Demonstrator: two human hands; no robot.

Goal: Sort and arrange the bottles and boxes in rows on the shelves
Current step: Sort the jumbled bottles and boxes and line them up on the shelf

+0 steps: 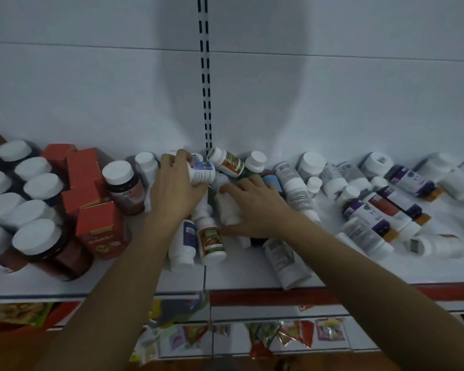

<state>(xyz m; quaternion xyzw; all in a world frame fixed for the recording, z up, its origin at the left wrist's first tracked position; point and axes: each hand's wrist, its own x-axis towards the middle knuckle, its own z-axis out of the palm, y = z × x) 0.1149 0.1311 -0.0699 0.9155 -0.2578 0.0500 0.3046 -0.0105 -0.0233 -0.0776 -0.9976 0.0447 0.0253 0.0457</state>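
- left hand [177, 186] is gripping the blue-label bottle [202, 173]: fingers curling over its far side, thumb on the near side. The bottle is tilting on its side, mid-shelf, close to the back wall.
- right hand [255, 207] is lying palm-down over the plain white bottle [227, 210], with fingers and thumb curling round it. That bottle is lying in the centre pile, just right of the left hand.
- both hands are working near each other over the same heap, apart but close, on the white shelf [91, 289].
- two green-label bottles are showing: one [227, 160] lying just behind the hands, touching the blue-label bottle's area, the other [211, 241] lying near the front, under the left wrist.
- beside that second one a white bottle with a dark label [184, 243] is lying parallel, touching or nearly touching it.
- brown jars [38, 236] with white caps are standing upright in rows at the left end.
- red boxes [102, 228] are standing between the jars and the centre pile, some tilting.
- purple-label bottles [370, 215] and other white ones are lying scattered across the right half, pointing different ways.
- slotted upright [205, 76] is running up the back wall above the hands.
- lower shelf [279, 352] is holding coloured packets [295, 334]. Print is too blurred to read.
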